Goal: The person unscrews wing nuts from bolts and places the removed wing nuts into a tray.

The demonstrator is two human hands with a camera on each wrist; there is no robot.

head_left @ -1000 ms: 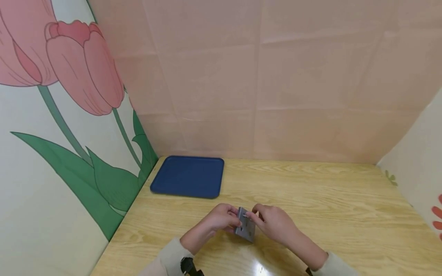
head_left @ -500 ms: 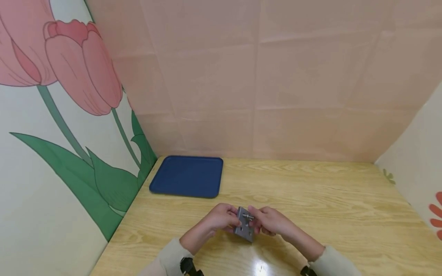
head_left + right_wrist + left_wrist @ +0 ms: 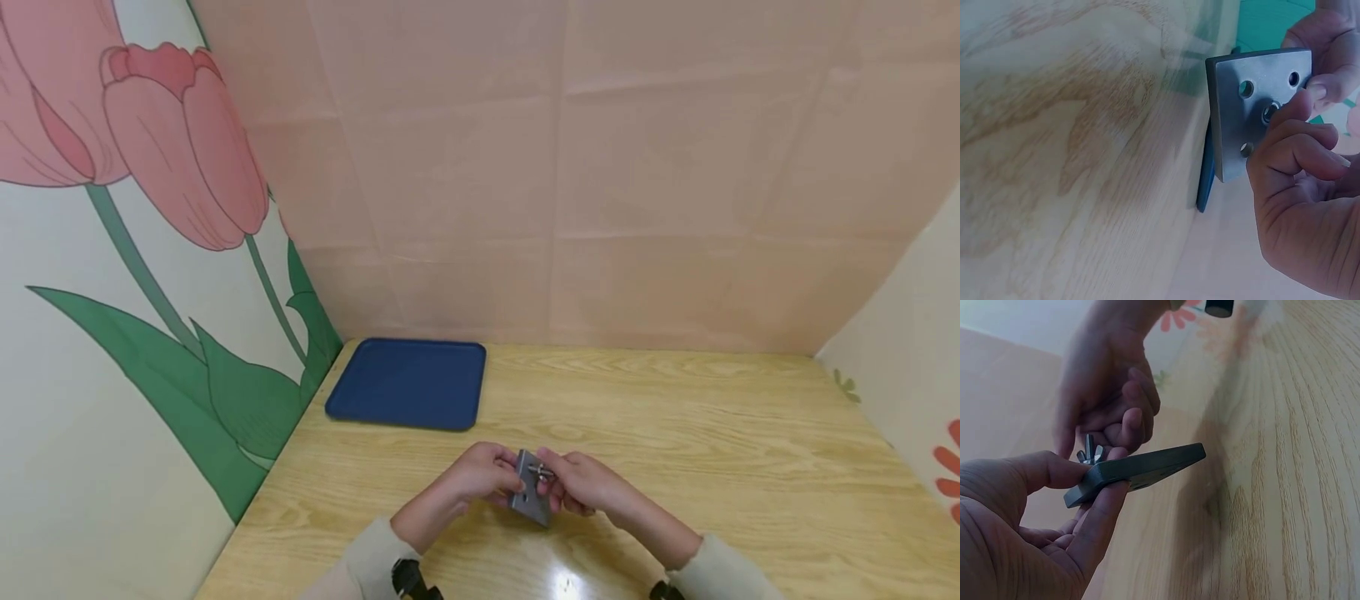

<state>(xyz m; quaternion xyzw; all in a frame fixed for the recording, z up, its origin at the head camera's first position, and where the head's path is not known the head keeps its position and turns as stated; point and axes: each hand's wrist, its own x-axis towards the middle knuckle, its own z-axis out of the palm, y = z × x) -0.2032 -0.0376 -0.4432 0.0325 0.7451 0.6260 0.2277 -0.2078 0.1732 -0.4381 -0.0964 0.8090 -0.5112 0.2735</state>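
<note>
My left hand (image 3: 480,477) grips a grey metal plate (image 3: 531,504) by its left edge, holding it tilted above the table. Round holes (image 3: 1246,89) pierce the plate in the right wrist view. A bolt with a wing nut (image 3: 1090,453) stands out from its face near the edge my left thumb presses. On the plate's other side, my right hand (image 3: 588,483) has its thumb and forefinger at the wing nut, pinching it, with its other fingers curled. In the right wrist view, fingers of the right hand (image 3: 1304,169) partly cover the plate.
A blue tray (image 3: 408,385) lies at the back left of the wood-grain table (image 3: 712,433). Behind the table hangs a pinkish sheet (image 3: 600,167). A wall with painted tulips (image 3: 172,150) borders the left side.
My right hand's thumb and forefinger have shifted around the wing nut, showing more of it than a second ago. The left hand and plate stay nearly still.
</note>
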